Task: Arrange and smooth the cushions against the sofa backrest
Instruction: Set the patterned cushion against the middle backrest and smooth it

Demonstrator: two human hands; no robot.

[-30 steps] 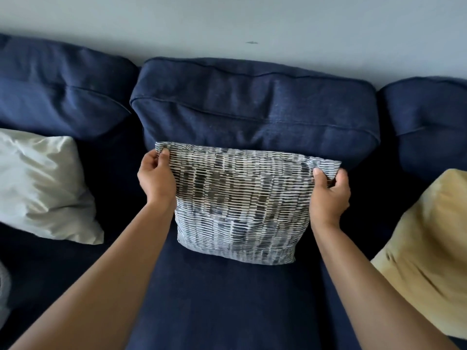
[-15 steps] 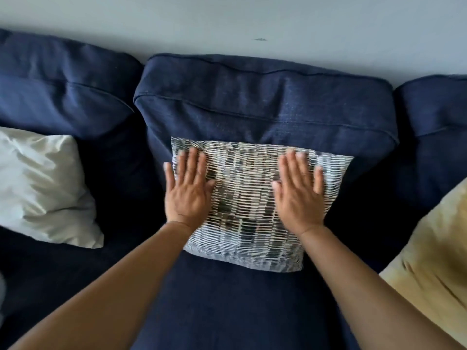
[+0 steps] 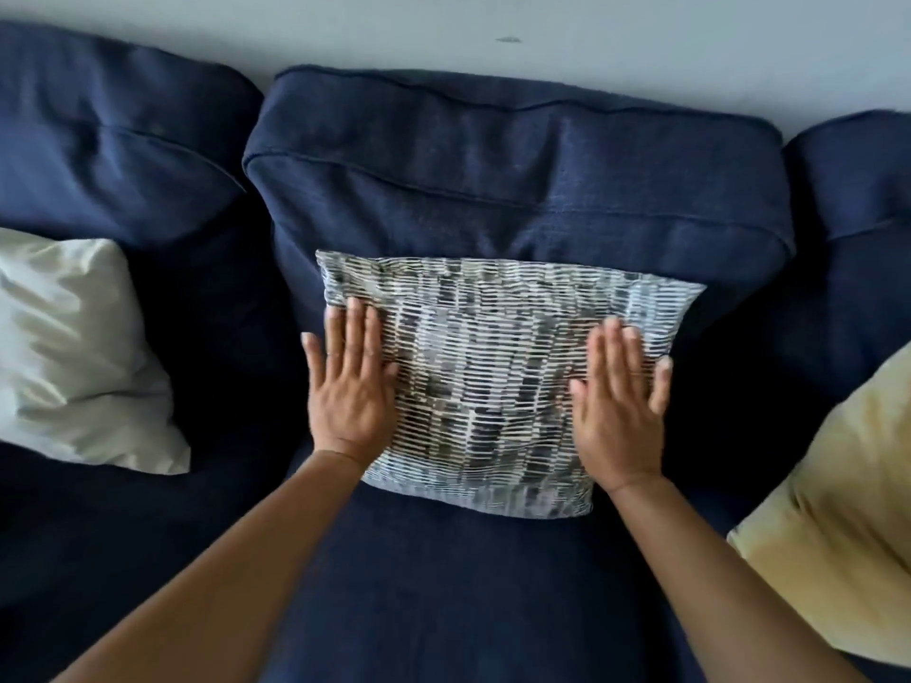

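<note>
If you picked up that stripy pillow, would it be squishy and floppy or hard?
Probably squishy: the patterned cushion looks soft and rumpled under the flat left hand and right hand. It likely weighs little for its size. It leans on the navy back cushion, so it might flop forward when let go.

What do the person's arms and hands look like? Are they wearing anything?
Both arms are bare, with no sleeves showing anywhere in view. The left hand and the right hand wear no gloves, and no watch or bracelet shows at either wrist. A thin line crosses one left finger; it may be a ring, but the picture is too blurred to tell.
</note>
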